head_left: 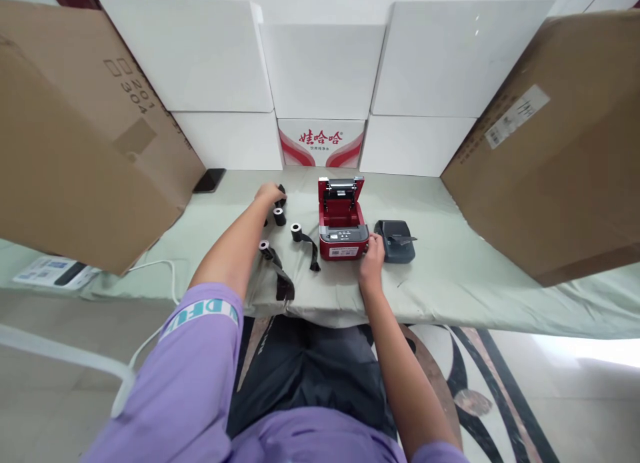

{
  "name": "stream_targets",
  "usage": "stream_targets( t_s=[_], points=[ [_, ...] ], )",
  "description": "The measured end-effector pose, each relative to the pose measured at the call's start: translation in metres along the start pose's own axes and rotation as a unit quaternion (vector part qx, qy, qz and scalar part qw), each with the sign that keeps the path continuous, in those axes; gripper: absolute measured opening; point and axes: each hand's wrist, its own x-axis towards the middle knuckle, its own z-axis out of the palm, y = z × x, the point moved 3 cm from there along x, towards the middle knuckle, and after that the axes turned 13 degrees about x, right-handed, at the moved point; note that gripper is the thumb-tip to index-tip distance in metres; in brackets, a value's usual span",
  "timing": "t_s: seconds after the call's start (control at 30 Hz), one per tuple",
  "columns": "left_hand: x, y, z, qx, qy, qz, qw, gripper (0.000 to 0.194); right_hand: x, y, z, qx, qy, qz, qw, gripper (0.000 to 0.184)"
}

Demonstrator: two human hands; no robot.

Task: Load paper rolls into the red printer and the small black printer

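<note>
A small red printer [342,224] stands on the pale green cloth [450,276] with its lid tipped open toward the back. My right hand [373,253] rests against its front right corner, fingers curled on the casing. My left hand [270,194] reaches to the far left and closes on a black roll [281,195]. Three more black rolls lie near it: one [279,216] just below the hand, one [297,232] with a loose strip trailing, and one [265,248] with a longer strip hanging toward the table edge.
A black printer [396,240] sits right of the red one. A dark phone [209,180] lies at the back left. Large brown cartons [75,136] [560,156] flank the table, white boxes [320,70] wall the back. A white cable [160,270] runs off the left edge.
</note>
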Motion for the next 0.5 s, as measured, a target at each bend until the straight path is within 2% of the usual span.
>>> stream_targets(
  t_s=[0.2, 0.37, 0.5],
  points=[
    [0.004, 0.004, 0.005, -0.003, -0.013, -0.017, 1.000, 0.037, 0.000, -0.001, 0.000, -0.003, 0.001, -0.003, 1.000, 0.030],
    [-0.007, 0.005, 0.005, -0.105, -0.020, -0.041, 0.993, 0.030, -0.001, -0.002, 0.001, -0.001, 0.000, 0.001, 1.000, 0.030],
    [-0.016, 0.002, 0.001, -0.122, -0.014, -0.049, 0.991, 0.029, -0.001, -0.004, 0.001, -0.002, 0.001, -0.001, 1.000, 0.029]
  ],
)
